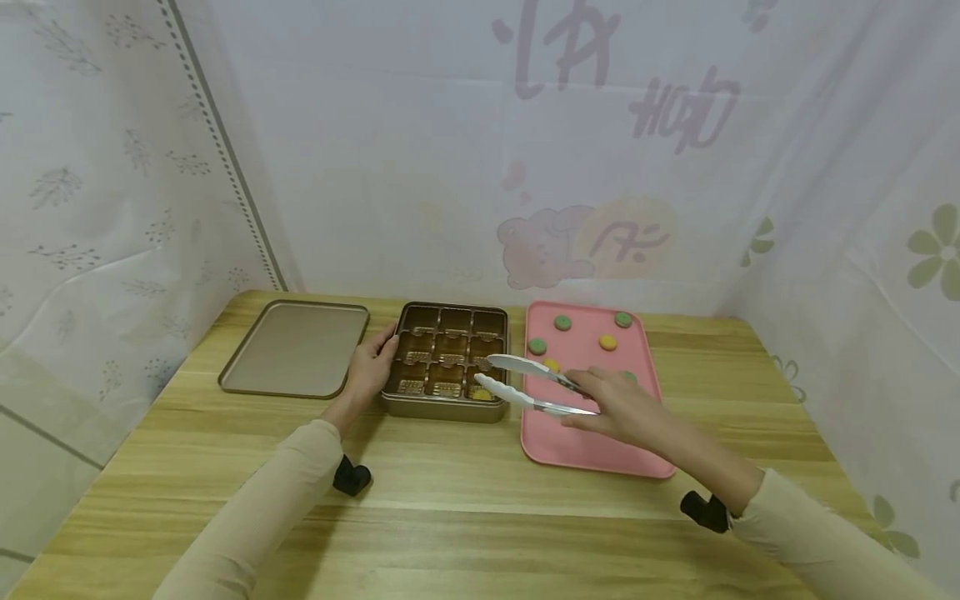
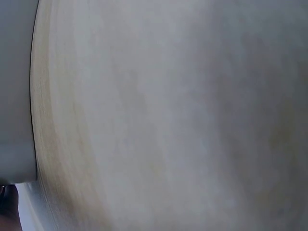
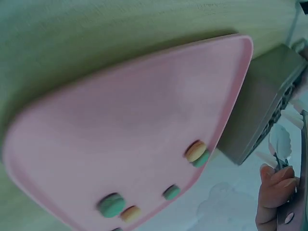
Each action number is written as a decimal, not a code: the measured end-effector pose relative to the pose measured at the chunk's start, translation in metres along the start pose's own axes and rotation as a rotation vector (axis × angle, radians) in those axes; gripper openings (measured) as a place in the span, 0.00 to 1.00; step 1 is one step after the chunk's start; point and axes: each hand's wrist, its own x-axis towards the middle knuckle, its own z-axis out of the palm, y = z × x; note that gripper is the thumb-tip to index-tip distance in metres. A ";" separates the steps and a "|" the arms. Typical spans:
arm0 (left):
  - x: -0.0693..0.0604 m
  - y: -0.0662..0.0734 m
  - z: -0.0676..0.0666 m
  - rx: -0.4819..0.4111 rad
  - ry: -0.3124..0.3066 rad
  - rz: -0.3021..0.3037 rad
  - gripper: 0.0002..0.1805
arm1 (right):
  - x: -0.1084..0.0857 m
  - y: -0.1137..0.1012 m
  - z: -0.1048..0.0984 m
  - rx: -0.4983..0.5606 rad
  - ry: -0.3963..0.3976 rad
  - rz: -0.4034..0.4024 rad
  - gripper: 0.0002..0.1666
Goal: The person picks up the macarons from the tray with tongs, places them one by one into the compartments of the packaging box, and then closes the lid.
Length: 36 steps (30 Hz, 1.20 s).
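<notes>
In the head view my left hand (image 1: 368,369) holds the left side of a brown box (image 1: 442,408) with a divided insert. A yellow macaron (image 1: 481,393) lies in its front right compartment. My right hand (image 1: 626,408) grips metal tongs (image 1: 551,407) with white tips, which are spread apart over the box's right edge with nothing between them. Beneath that hand is a pink tray (image 1: 585,450) bearing green macarons (image 1: 562,322) and yellow macarons (image 1: 607,342). In the right wrist view, fingers (image 3: 276,190) curl round the tongs (image 3: 293,211) beside the box (image 3: 255,110).
A flat brown lid (image 1: 296,348) lies on the wooden table (image 1: 435,533) to the left of the box. Patterned cloth (image 1: 390,167) hangs behind the table and along both sides. Black wrist devices (image 1: 351,477) show at both forearms.
</notes>
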 end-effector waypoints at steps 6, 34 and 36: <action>0.000 -0.001 0.000 -0.002 -0.012 -0.003 0.26 | -0.023 0.021 0.002 0.090 0.096 0.050 0.30; -0.001 0.000 -0.001 -0.034 -0.016 -0.009 0.26 | -0.046 0.060 0.026 0.033 0.069 0.250 0.36; -0.001 -0.001 -0.001 -0.036 -0.016 -0.012 0.26 | -0.045 0.060 0.026 0.032 0.069 0.250 0.36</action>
